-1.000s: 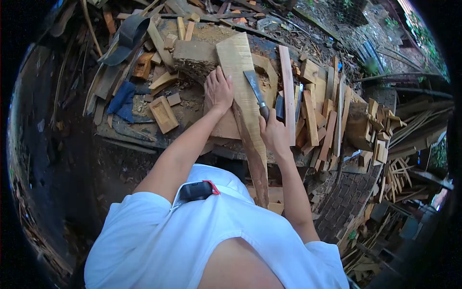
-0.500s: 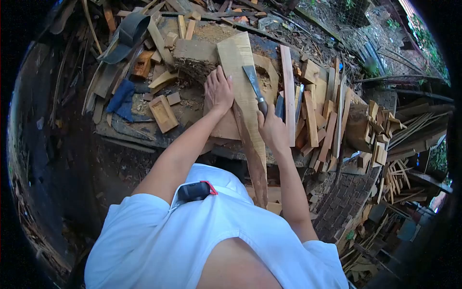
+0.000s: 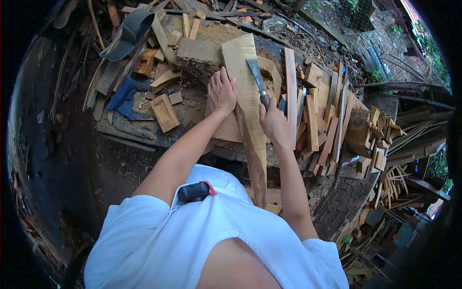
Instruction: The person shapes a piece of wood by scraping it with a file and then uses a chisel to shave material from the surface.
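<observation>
A long pale wooden board (image 3: 246,96), broad at the far end and tapering toward my waist, has rough brown bark along its lower left edge. My left hand (image 3: 223,91) grips the board's left edge, close to a rough-sided wood block (image 3: 198,50). In my right hand (image 3: 275,124) is a putty knife (image 3: 260,83) with a flared metal blade, held by its handle. The blade points away from me and lies over the board's right side. My palm hides part of the handle.
Upright wood strips (image 3: 290,91) stand to the right. A hollowed wood piece (image 3: 164,112), a blue cloth (image 3: 123,98) and a curved grey strip (image 3: 130,36) lie to the left. Offcuts and sawdust cover much of the worktable (image 3: 139,129).
The putty knife's blade has shifted slightly relative to the board, and my right hand sits a little nearer the board. My left hand keeps its place. The whole view has shifted slightly.
</observation>
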{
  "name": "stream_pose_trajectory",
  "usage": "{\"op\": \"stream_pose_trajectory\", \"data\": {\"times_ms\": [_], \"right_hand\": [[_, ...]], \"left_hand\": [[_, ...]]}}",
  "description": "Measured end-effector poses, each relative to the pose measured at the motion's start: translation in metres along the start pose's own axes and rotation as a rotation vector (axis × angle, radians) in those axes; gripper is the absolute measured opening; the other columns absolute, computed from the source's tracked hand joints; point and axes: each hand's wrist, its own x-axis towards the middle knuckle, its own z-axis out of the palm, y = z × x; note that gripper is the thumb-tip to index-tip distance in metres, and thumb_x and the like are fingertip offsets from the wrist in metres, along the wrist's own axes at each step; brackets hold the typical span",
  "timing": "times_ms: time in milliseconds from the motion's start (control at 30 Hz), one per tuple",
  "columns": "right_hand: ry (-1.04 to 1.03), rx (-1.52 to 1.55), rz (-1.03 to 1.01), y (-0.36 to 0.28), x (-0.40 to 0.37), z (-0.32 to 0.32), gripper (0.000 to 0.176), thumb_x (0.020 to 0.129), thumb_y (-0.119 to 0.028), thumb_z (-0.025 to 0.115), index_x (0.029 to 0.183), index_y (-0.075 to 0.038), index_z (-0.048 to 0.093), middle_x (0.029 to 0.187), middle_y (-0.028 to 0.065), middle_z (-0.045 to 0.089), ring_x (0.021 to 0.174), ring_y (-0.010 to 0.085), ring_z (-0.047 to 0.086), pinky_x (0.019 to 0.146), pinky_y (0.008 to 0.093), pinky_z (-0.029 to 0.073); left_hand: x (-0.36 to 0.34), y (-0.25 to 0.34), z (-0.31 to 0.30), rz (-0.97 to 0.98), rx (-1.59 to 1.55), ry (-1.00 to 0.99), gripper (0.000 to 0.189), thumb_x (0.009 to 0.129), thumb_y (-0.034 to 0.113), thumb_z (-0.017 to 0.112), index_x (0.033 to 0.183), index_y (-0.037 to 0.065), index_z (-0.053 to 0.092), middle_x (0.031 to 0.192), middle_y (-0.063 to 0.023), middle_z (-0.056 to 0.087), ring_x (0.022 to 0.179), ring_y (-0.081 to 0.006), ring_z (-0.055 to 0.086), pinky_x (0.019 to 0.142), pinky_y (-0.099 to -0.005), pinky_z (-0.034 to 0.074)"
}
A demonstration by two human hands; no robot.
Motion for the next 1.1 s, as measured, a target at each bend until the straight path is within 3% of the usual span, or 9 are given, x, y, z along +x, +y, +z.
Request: {"op": "stream_pose_trajectory", "data": {"times_ms": [233, 367, 433, 700, 900, 1100], "right_hand": [[0.088, 0.046, -0.066, -0.025, 0.075, -0.005, 0.042, 0.097, -0.042, 0.046, 0.114, -0.003, 0.044, 0.093, 0.0332, 0.065, 0.090, 0.0497, 0.064, 0.077, 0.0570, 0.051], [0.089, 0.025, -0.094, -0.014, 0.045, -0.003, 0.042, 0.097, -0.043, 0.046, 0.113, -0.003, 0.044, 0.093, 0.0327, 0.065, 0.090, 0.0508, 0.064, 0.078, 0.0571, 0.051], [0.006, 0.019, -0.012, -0.012, 0.024, -0.004, 0.043, 0.097, -0.043, 0.046, 0.112, -0.003, 0.044, 0.094, 0.0323, 0.065, 0.091, 0.0501, 0.064, 0.078, 0.0570, 0.051], [0.087, 0.084, -0.053, -0.036, 0.090, -0.013, 0.043, 0.096, -0.041, 0.047, 0.113, -0.002, 0.046, 0.099, 0.0320, 0.066, 0.092, 0.0491, 0.065, 0.081, 0.0565, 0.051], [0.077, 0.056, -0.062, -0.017, 0.047, 0.005, 0.041, 0.096, -0.041, 0.048, 0.114, -0.003, 0.044, 0.095, 0.0310, 0.066, 0.090, 0.0488, 0.065, 0.077, 0.0579, 0.051], [0.098, 0.037, -0.060, -0.028, 0.087, -0.006, 0.041, 0.096, -0.041, 0.048, 0.115, -0.004, 0.045, 0.098, 0.0311, 0.066, 0.091, 0.0480, 0.066, 0.077, 0.0567, 0.052]], "left_hand": [[0.004, 0.002, -0.001, -0.011, -0.003, -0.025, 0.054, 0.093, 0.031, 0.053, 0.134, -0.002, 0.043, 0.120, -0.0183, 0.052, 0.115, -0.0360, 0.049, 0.094, -0.0507, 0.040], [0.003, 0.004, -0.005, -0.030, -0.024, -0.054, 0.053, 0.092, 0.030, 0.053, 0.134, -0.002, 0.043, 0.118, -0.0186, 0.053, 0.113, -0.0361, 0.050, 0.092, -0.0503, 0.041], [0.004, 0.005, -0.008, -0.043, -0.032, -0.060, 0.052, 0.094, 0.029, 0.052, 0.134, -0.002, 0.042, 0.121, -0.0202, 0.052, 0.115, -0.0370, 0.049, 0.094, -0.0500, 0.040], [0.003, 0.002, -0.003, -0.006, -0.028, -0.022, 0.052, 0.093, 0.030, 0.053, 0.133, -0.002, 0.043, 0.119, -0.0179, 0.052, 0.113, -0.0366, 0.050, 0.094, -0.0502, 0.041], [0.003, 0.005, -0.006, -0.030, -0.024, -0.045, 0.052, 0.094, 0.030, 0.052, 0.134, -0.002, 0.043, 0.121, -0.0180, 0.051, 0.115, -0.0367, 0.049, 0.094, -0.0505, 0.040], [0.004, 0.004, -0.005, -0.026, -0.026, -0.052, 0.051, 0.094, 0.030, 0.051, 0.134, -0.002, 0.043, 0.122, -0.0182, 0.052, 0.114, -0.0367, 0.050, 0.093, -0.0503, 0.041]]}}
